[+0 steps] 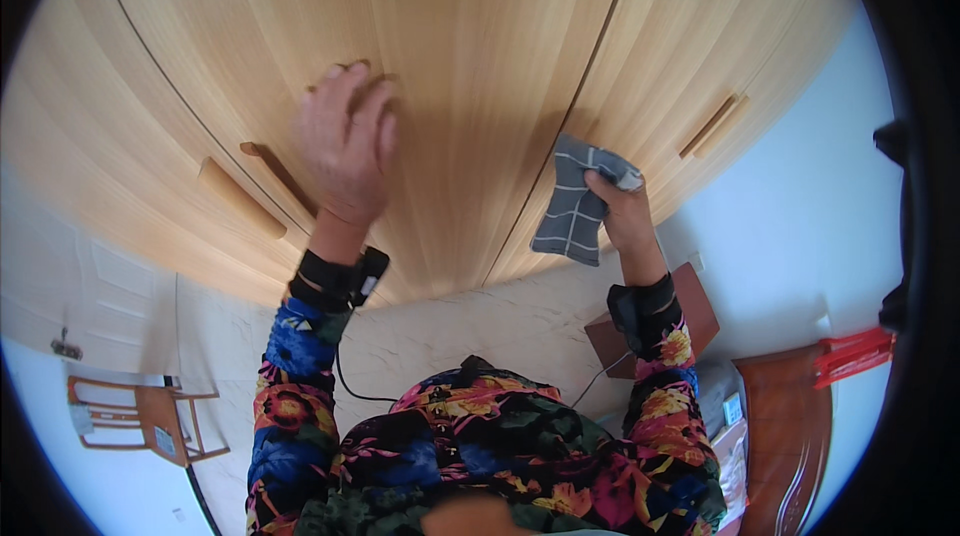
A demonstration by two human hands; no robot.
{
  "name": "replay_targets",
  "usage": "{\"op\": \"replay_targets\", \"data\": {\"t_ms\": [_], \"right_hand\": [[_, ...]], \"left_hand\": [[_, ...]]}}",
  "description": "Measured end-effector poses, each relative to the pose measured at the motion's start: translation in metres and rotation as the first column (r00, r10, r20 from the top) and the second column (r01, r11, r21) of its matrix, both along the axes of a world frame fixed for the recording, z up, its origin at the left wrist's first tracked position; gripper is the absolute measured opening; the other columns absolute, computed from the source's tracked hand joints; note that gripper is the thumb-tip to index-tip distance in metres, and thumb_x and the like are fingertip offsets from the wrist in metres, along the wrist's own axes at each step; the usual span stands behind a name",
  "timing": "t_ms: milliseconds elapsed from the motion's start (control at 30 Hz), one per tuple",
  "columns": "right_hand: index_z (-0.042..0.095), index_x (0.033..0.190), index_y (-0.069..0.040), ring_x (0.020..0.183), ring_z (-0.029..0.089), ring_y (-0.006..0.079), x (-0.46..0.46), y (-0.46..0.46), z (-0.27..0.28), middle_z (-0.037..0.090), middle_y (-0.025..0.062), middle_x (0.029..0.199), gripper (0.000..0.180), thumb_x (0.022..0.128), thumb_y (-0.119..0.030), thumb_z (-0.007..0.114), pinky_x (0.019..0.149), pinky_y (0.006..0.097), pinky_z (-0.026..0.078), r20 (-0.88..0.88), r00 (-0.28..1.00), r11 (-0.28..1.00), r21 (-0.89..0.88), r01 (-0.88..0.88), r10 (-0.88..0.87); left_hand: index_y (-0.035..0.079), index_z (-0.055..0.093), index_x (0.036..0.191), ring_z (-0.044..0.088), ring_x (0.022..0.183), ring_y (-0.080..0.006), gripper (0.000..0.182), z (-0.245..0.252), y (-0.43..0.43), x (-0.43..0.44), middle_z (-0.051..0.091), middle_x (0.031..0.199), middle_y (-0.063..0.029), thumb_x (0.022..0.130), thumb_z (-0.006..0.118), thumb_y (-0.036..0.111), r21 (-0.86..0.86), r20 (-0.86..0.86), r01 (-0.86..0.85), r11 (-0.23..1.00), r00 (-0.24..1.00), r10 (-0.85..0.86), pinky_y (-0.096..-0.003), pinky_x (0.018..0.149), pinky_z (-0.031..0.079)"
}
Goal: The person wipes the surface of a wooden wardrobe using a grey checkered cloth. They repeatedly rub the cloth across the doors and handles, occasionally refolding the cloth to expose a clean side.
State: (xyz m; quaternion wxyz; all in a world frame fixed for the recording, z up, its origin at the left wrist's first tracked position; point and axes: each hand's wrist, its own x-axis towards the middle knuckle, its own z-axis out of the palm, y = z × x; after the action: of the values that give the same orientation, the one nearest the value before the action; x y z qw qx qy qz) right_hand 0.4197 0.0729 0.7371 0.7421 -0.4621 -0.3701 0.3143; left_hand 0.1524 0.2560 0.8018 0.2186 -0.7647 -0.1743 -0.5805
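Note:
In front of me stands a wooden wardrobe point(450, 70) with tall light-grained doors. My right hand point(628, 209) grips a folded grey cloth point(574, 209) with a white check pattern, thumb on top, close to the seam between two doors. My left hand point(349, 138) is raised before the middle door, slightly blurred, its fingers loosely curled and apart with nothing visible in them. Just left of that hand are two wooden door handles point(244, 198), one on each side of a seam. Whether its fingertips touch the door, I cannot tell.
Another wooden handle point(712, 127) is on the right door. A reddish-brown box-like piece point(694, 307) stands by the right wall. Behind on the right is a bed's wooden headboard point(784, 423); a wooden chair point(154, 423) and a white door point(97, 288) are at left. Cables run from both wrist straps.

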Motion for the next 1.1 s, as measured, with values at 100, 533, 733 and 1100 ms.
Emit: {"op": "replay_targets", "data": {"t_ms": [100,533,733,1100], "right_hand": [[0.063,0.115,-0.003,0.094,0.064,0.0144,-0.010,0.006,0.015,0.068,0.0021,0.103,0.028,0.087,0.000,0.064,0.083,0.0297,0.051,-0.215,0.949,0.972,0.079,-0.219,0.232],[0.068,0.106,-0.003,0.082,0.060,0.0085,-0.046,0.013,0.055,0.067,-0.0012,0.092,0.020,0.086,-0.005,0.070,0.074,0.0248,0.049,0.264,0.960,0.983,0.123,-0.134,0.097],[0.071,0.093,-0.001,0.074,0.059,0.0116,-0.019,0.006,0.082,0.065,0.0037,0.080,0.012,0.082,-0.002,0.073,0.065,0.0286,0.048,0.588,0.580,0.826,0.400,0.398,-0.564],[0.050,0.107,-0.001,0.098,0.060,0.0242,0.032,0.007,0.094,0.054,0.0166,0.116,0.028,0.084,0.003,0.066,0.087,0.0324,0.049,0.116,0.472,0.408,0.703,0.582,-0.874]], "left_hand": [[0.007,0.065,0.113,0.054,0.115,-0.0323,0.029,-0.003,-0.044,0.015,0.059,0.121,-0.0103,0.084,0.067,0.013,-0.287,0.041,0.252,0.924,0.967,-0.251,-0.0447,0.102,0.039],[0.001,0.063,0.097,0.055,0.069,-0.0100,0.010,-0.002,-0.084,0.055,0.060,0.079,-0.0039,0.088,0.065,0.006,-0.681,0.555,0.711,0.177,0.658,-0.509,-0.0251,0.063,0.045],[0.003,0.065,0.104,0.062,0.075,-0.0225,0.017,0.014,-0.085,0.032,0.062,0.084,-0.0104,0.087,0.063,0.004,-0.554,0.229,0.460,0.694,0.886,-0.404,-0.0312,0.067,0.050],[0.005,0.058,0.124,0.045,0.120,-0.0357,0.033,0.034,-0.070,-0.058,0.048,0.132,-0.0163,0.093,0.060,0.017,0.117,0.305,-0.134,0.984,0.948,0.093,-0.0453,0.096,0.042]]}}
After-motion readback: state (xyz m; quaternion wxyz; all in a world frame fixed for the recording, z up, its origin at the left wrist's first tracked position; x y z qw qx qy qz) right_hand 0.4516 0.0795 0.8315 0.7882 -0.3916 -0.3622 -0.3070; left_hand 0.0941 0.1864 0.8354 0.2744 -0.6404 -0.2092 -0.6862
